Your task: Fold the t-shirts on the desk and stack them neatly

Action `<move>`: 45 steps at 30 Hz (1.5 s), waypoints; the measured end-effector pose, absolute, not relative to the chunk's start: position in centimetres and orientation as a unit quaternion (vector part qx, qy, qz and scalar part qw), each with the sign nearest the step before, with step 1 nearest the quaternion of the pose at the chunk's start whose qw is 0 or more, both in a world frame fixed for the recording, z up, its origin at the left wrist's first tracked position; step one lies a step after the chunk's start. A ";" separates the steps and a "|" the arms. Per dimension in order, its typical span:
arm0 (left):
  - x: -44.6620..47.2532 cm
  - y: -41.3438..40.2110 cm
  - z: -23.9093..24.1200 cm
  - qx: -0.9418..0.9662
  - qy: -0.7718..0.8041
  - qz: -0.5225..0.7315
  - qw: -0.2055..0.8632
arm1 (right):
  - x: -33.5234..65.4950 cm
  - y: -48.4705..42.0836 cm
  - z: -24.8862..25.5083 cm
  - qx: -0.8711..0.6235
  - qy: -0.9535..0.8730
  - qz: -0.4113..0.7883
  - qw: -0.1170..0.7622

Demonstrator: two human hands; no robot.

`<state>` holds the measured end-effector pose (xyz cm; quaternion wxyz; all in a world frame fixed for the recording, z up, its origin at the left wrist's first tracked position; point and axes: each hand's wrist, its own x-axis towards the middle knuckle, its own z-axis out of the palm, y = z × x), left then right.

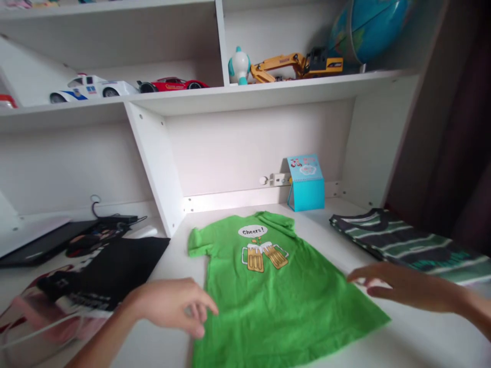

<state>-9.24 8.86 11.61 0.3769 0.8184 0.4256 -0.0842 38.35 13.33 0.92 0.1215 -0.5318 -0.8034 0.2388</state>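
Lying spread on a white desk (180, 263), a green T-shirt (268, 301) shows its printed front, where two frothy beer mugs (254, 258) clink beneath a speech bubble (252, 231) reading "Cheers!" The shirt's collar end points toward the back panel, its hem toward the person. A left hand (174, 305) hangs at the shirt's left edge, released, with thumb and index finger parted and the other fingers curled. A right hand (402, 285), also free of any grip, hovers at the opposite edge, fingers loosely bent; whether either hand touches the cloth cannot be told. To the right lies a folded striped shirt (416, 240); to the left, a black garment (118, 266) sits near a flat dark device (42, 244). Behind the T-shirt, a turquoise desk calendar (308, 193) stands beside a wall socket (281, 179). On the shelf (276, 91) above rest a white toy car (94, 87), a red toy car (172, 85), a white-and-teal toy (240, 66), a yellow toy excavator (297, 65) and a blue globe (378, 25).
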 end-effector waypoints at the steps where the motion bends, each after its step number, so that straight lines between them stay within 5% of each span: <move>1: -8.7 9.6 11.1 0.826 0.424 -0.068 0.365 | 37.7 13.6 1.2 -0.534 -0.803 0.236 0.119; 6: -5.6 17.4 6.2 0.871 0.459 0.097 0.146 | 29.5 17.6 4.7 -0.464 -0.860 0.174 0.122; 11: -5.0 25.2 0.0 0.764 0.637 0.104 0.011 | 24.0 25.5 3.7 -0.539 -0.824 0.131 0.114; 17: -6.8 27.5 -2.4 0.726 0.684 0.056 0.039 | 25.4 33.0 -0.7 -0.703 -0.687 0.077 0.164; 23: -6.8 27.9 -2.6 0.719 0.691 0.049 0.047 | 25.6 35.4 -3.7 -0.711 -0.673 0.071 0.193; 36: -6.7 28.0 -2.8 0.717 0.694 0.047 0.053 | 29.2 34.3 -3.2 -0.748 -0.572 -0.007 0.338; 45: -6.7 28.1 -2.8 0.716 0.695 0.049 0.049 | 24.9 34.5 -1.6 -0.660 -0.705 0.015 0.260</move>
